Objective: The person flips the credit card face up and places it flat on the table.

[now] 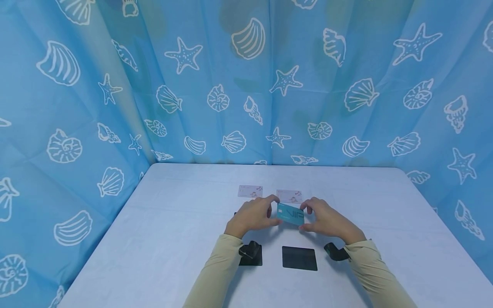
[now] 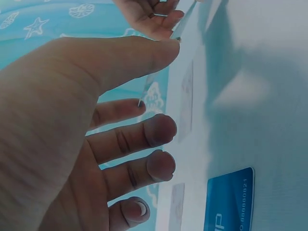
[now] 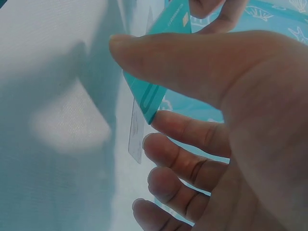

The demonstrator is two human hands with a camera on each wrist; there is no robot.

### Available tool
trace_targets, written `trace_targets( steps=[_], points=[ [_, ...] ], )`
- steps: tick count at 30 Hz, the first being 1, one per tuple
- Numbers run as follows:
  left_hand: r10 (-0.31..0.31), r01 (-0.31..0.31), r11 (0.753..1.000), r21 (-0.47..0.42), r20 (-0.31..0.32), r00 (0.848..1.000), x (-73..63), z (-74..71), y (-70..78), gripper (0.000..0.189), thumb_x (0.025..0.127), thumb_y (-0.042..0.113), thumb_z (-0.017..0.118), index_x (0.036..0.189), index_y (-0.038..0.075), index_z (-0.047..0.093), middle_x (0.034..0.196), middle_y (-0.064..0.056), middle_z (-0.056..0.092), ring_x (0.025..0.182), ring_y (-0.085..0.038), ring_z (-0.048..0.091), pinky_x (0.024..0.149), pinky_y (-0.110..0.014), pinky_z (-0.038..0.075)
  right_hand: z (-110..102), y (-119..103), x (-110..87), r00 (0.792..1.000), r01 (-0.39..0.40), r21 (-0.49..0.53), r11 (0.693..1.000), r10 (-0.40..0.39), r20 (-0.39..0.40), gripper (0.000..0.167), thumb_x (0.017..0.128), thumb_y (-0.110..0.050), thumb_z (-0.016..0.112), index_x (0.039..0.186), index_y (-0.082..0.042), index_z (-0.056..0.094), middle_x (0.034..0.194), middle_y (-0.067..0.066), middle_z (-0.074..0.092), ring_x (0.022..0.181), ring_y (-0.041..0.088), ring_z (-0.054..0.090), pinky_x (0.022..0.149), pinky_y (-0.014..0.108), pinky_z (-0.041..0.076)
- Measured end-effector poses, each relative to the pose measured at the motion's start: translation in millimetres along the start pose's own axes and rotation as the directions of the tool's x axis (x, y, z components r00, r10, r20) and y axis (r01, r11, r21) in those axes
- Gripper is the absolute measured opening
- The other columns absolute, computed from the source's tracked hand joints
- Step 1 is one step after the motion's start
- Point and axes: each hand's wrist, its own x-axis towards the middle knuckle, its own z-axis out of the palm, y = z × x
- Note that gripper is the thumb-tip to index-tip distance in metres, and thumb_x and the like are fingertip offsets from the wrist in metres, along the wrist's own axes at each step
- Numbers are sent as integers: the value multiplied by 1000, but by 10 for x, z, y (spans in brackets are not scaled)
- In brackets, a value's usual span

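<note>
A teal chip card [image 1: 289, 214] with large dark lettering is held up at a tilt over the table, between both hands. My left hand [image 1: 255, 215] pinches its left end between thumb and index finger. At the opposite end, the thumb and fingertips of my right hand [image 1: 329, 219] pinch its corners. In the right wrist view, the card's teal face [image 3: 156, 91] shows beyond the thumb, with the other fingers spread below. A blue card [image 2: 231, 202] lies on the table below my left hand; in the head view that hand mostly hides it.
Two pale printed cards, a left one [image 1: 250, 191] and a right one [image 1: 289, 196], lie behind the hands on the white table [image 1: 173, 239]. Nearer are two black cards, one [image 1: 299, 258] fully visible, the other [image 1: 257, 260] partly behind the left wrist's camera. A blue curtain [image 1: 215, 64] hangs behind.
</note>
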Motion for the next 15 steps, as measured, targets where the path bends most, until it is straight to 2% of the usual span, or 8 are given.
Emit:
trace_targets(
  steps=[7,15],
  points=[
    [-24,24,1000,21,23,999,1,31,-6,61,90,44,78,142,23,56,87,4,65,70,-10,58,60,-24,46,29,8,2,1000,-23,0,1000,23,6,59,79,-28,90,127,-7,63,106,7,59,105,25,54,87,39,54],
    [-32,31,999,23,44,999,-7,51,7,61,90,42,79,142,20,57,85,5,64,70,-10,56,60,-23,44,55,27,8,1000,-16,-1,1000,16,5,58,79,-27,90,126,-7,63,104,6,58,104,24,54,85,37,53]
  ],
)
